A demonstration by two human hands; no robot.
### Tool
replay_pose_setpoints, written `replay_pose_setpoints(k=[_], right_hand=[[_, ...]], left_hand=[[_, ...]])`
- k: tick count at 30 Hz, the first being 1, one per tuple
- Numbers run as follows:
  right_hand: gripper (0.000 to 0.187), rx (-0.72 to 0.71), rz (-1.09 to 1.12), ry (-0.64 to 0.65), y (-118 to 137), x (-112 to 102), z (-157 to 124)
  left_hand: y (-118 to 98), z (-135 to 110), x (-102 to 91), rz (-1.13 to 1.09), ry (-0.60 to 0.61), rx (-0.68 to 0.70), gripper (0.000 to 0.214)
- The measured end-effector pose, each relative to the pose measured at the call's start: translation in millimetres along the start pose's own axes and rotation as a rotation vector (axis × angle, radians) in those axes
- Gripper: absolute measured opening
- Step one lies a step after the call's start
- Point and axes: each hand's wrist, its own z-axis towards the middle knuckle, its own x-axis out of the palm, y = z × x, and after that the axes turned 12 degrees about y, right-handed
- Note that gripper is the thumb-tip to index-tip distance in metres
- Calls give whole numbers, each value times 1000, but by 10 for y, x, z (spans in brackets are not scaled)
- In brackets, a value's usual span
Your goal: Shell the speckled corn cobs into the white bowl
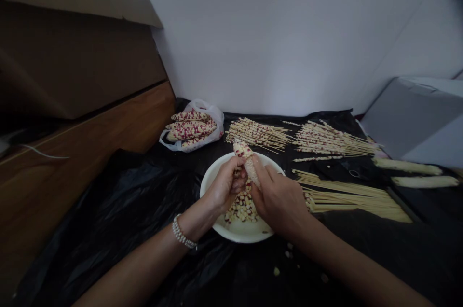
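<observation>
Over a white bowl (238,234), my right hand (277,191) is wrapped round an ear of corn (243,149), which tilts up and away. Purple and cream kernels cover its far tip, while the nearer part looks partly stripped. My left hand (228,181), with a beaded bracelet at the wrist, has its fingers curled against the ear's left side; whether loose kernels are in them I cannot make out. Loose corn kernels (243,208) lie in the bowl under both hands.
Corn ears (191,128) fill a plastic bag at the back left. Kernel-threaded skewers (256,133) lie in two bundles behind the bowl. Bare skewers (354,198) and two stripped cobs (423,181) are at right. Black plastic sheeting (119,210) lies underneath; a wall (282,46) stands behind.
</observation>
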Motion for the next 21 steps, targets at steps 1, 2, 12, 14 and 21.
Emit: replay_pose_setpoints(k=[1, 2, 12, 14, 21], right_hand=[[54, 0, -25, -3, 4, 3, -1], [53, -1, -37, -6, 6, 7, -2], [51, -19, -31, -33, -18, 20, 1], [50, -27, -47, -45, -19, 21, 0], [50, -8, 56, -3, -41, -17, -1]], left_hand=[[3, 0, -7, 16, -3, 1, 23], [6, -1, -15, 28, -2, 0, 22], [25, -18, 0, 53, 12, 4, 31], [39, -7, 5, 155, 15, 40, 40], [61, 2, -22, 210, 61, 62, 40]])
